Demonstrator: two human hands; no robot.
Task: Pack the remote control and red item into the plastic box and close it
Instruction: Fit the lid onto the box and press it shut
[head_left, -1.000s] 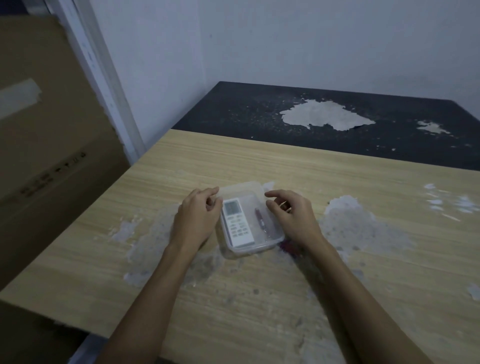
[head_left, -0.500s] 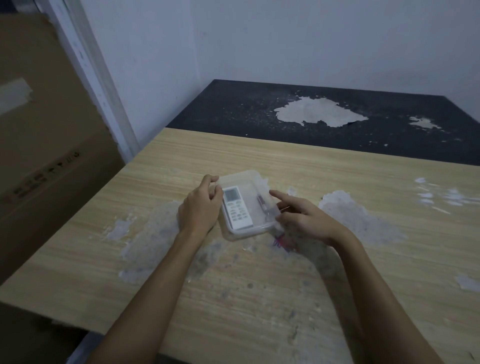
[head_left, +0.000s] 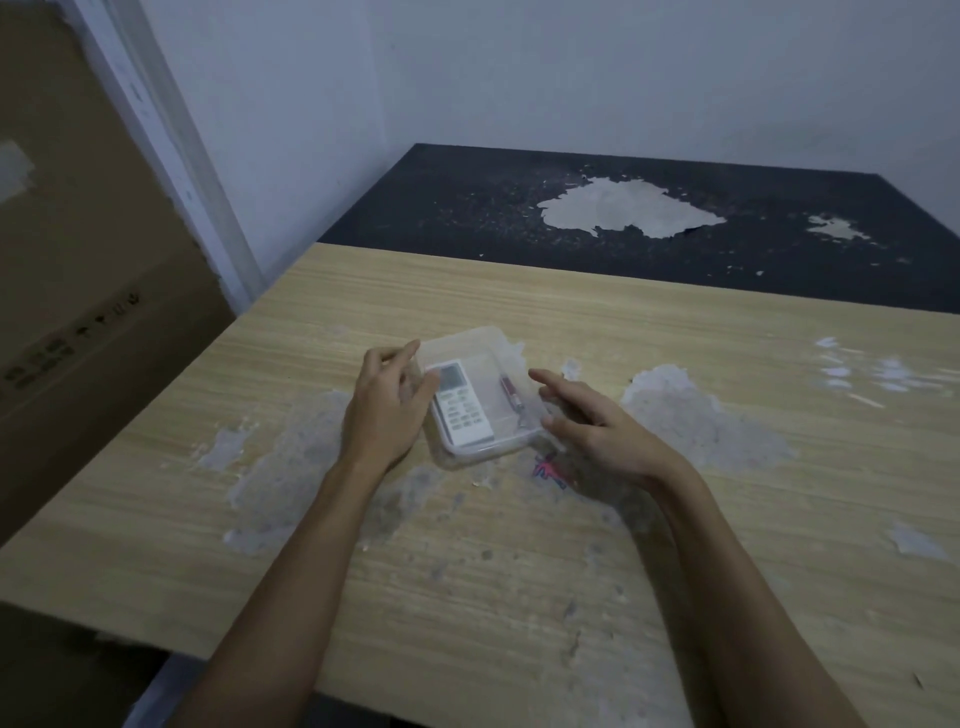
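Fingers (head_left: 415, 387) L hand on plastic box (head_left: 480, 395) edge; R hand (head_left: 597, 431) now open, off box.

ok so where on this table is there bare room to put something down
Bare wood lies between the plastic box and the black table, along the near edge, and far right. It is crowded only at the box, flanked by the left hand and right hand.

A bare back room or storeroom, by the look of it, though nothing settles which. A worn wooden table (head_left: 623, 322) with its veneer peeled into pale patches stands in a corner of plain white walls (head_left: 571, 73). At twelve o'clock a dark surface (head_left: 467, 208) flakes badly. At nine o'clock a large cardboard carton (head_left: 78, 260) leans beside a white frame (head_left: 171, 150).
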